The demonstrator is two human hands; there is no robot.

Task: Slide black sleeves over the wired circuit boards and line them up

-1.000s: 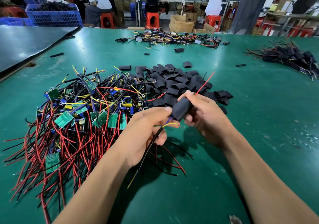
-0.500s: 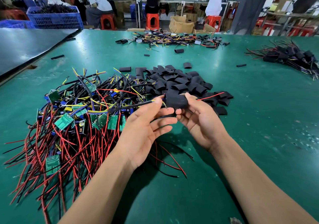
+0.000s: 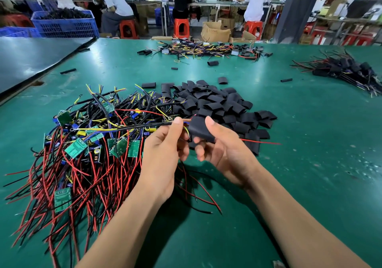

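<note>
My right hand (image 3: 223, 150) grips a black sleeve (image 3: 201, 128) that covers a circuit board; a red wire (image 3: 260, 142) runs out of its right end. My left hand (image 3: 163, 150) pinches the black, yellow and blue wires (image 3: 128, 127) leaving the sleeve's left end. Both hands hover above the green table (image 3: 310, 164). A heap of bare green circuit boards with red and black wires (image 3: 86, 154) lies to the left. Behind my hands sits a pile of loose black sleeves (image 3: 217, 100).
Sleeved boards lie bunched (image 3: 347, 71) at the far right. Another wire heap (image 3: 206, 49) lies at the table's far edge. Stray sleeves (image 3: 222, 80) dot the table. A black panel (image 3: 31, 59) covers the left corner. People sit at benches beyond.
The sleeved board has turned from upright-tilted to nearly level, its red wire now pointing right. My left hand slid its pinch along the wires, which now stretch out to the left.
</note>
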